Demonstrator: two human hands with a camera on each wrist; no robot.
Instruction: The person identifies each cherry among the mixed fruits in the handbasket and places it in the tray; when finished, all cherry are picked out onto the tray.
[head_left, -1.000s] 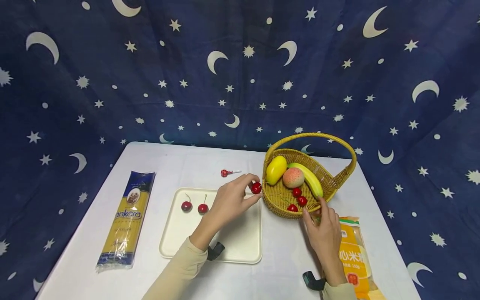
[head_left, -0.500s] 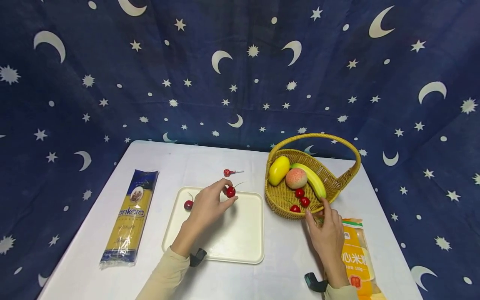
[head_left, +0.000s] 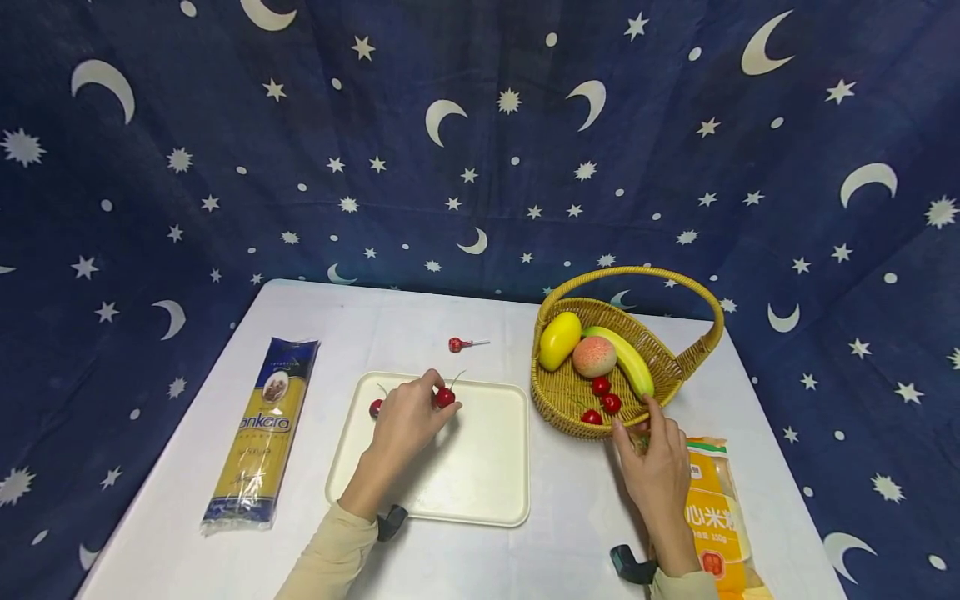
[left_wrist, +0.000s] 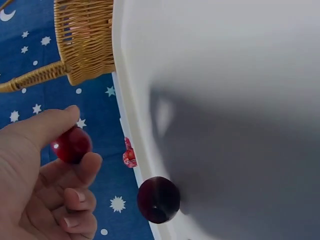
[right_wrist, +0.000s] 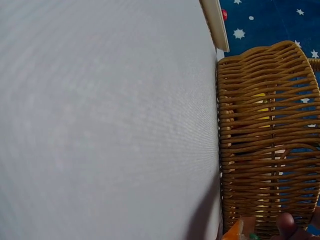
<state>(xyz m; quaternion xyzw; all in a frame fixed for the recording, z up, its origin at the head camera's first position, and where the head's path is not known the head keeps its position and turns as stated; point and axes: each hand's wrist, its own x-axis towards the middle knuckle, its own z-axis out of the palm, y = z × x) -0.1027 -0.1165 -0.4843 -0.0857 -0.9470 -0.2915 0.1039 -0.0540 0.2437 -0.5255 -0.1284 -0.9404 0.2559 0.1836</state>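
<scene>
My left hand [head_left: 405,425] pinches a red cherry [head_left: 445,397] between thumb and fingertips, stem pointing up, over the cream tray [head_left: 480,475]. Partly behind that hand, another dark cherry [head_left: 375,408] lies in the tray's left part. The left wrist view shows the pinched cherry [left_wrist: 72,145] and a dark cherry [left_wrist: 158,200] near the tray's edge. My right hand [head_left: 654,467] holds the front rim of the wicker basket [head_left: 558,417], its fingertips [right_wrist: 286,225] against the weave. Inside sit a yellow mango-like fruit [head_left: 560,342], a peach [head_left: 594,357], a banana [head_left: 628,362] and several cherries [head_left: 611,403].
Behind the tray lies a red-wrapped lollipop [head_left: 459,344]. A pasta packet [head_left: 262,433] lies at left. An orange food bag [head_left: 712,517] lies beside the right forearm. A starry dark-blue cloth [head_left: 480,167] hangs behind the white table [head_left: 375,325].
My left hand has moved left from beside the basket to over the tray, carrying the cherry, then lowered slightly. My right hand has stayed at the basket rim. The head view has shifted slightly.
</scene>
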